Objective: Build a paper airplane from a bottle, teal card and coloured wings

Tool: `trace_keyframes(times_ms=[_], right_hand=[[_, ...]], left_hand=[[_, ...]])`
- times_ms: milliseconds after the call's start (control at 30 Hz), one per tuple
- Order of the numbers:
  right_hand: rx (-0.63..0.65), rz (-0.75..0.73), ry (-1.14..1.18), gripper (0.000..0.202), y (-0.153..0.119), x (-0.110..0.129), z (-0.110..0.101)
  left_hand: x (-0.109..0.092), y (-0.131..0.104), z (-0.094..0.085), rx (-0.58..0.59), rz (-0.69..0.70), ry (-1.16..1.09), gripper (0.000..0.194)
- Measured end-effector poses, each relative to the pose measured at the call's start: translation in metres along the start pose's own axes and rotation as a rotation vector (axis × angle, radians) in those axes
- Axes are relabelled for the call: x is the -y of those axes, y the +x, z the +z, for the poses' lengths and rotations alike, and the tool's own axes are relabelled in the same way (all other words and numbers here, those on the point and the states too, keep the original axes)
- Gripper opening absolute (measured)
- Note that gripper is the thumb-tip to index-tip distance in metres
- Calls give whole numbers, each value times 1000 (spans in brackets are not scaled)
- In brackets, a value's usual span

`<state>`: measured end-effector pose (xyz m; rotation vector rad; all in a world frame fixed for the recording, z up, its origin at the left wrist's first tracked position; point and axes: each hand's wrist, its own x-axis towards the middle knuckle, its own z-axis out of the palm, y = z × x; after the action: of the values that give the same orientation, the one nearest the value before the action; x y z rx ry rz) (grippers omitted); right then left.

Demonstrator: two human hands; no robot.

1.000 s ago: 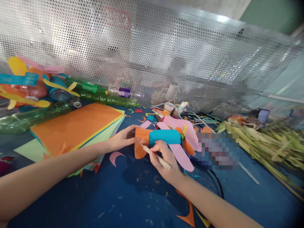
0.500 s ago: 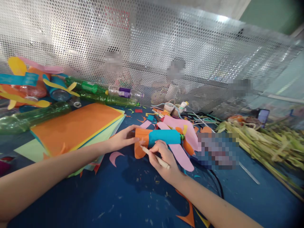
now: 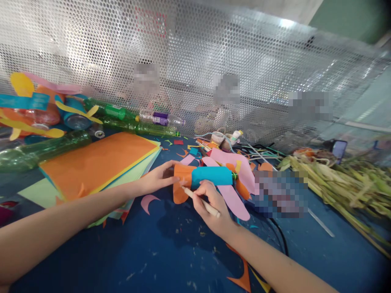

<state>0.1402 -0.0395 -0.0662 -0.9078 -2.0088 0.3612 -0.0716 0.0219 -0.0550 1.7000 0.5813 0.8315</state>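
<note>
A small model plane made from a bottle lies on the table before me, wrapped in blue paper (image 3: 214, 176), with a green cap end to the right. Its left end carries orange paper (image 3: 181, 196) with a rounded flap, and a pink paper wing (image 3: 234, 205) sticks out below. My left hand (image 3: 163, 177) grips the orange end, thumb on the near side. My right hand (image 3: 212, 203) is closed round a white marker pen (image 3: 210, 209), its tip touching or just above the orange paper. The bottle itself is mostly hidden by paper.
Stacked coloured paper (image 3: 104, 162) lies on the left, with a green bottle (image 3: 45, 150) and finished paper planes (image 3: 39, 110) behind. Cups (image 3: 217, 138) and scraps sit at the back. Dry husks (image 3: 332, 183) cover the right. A perforated metal screen (image 3: 189, 61) rises beyond.
The marker tip has shifted very slightly to the right along the orange paper. My left hand and the model plane look unmoved.
</note>
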Motion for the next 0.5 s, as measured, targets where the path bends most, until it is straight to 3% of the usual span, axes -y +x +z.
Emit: trace_keyframes(times_ms=[500], right_hand=[[15, 1, -9, 14, 2, 2, -1]], left_hand=[[2, 1, 0, -2, 9, -14, 38]])
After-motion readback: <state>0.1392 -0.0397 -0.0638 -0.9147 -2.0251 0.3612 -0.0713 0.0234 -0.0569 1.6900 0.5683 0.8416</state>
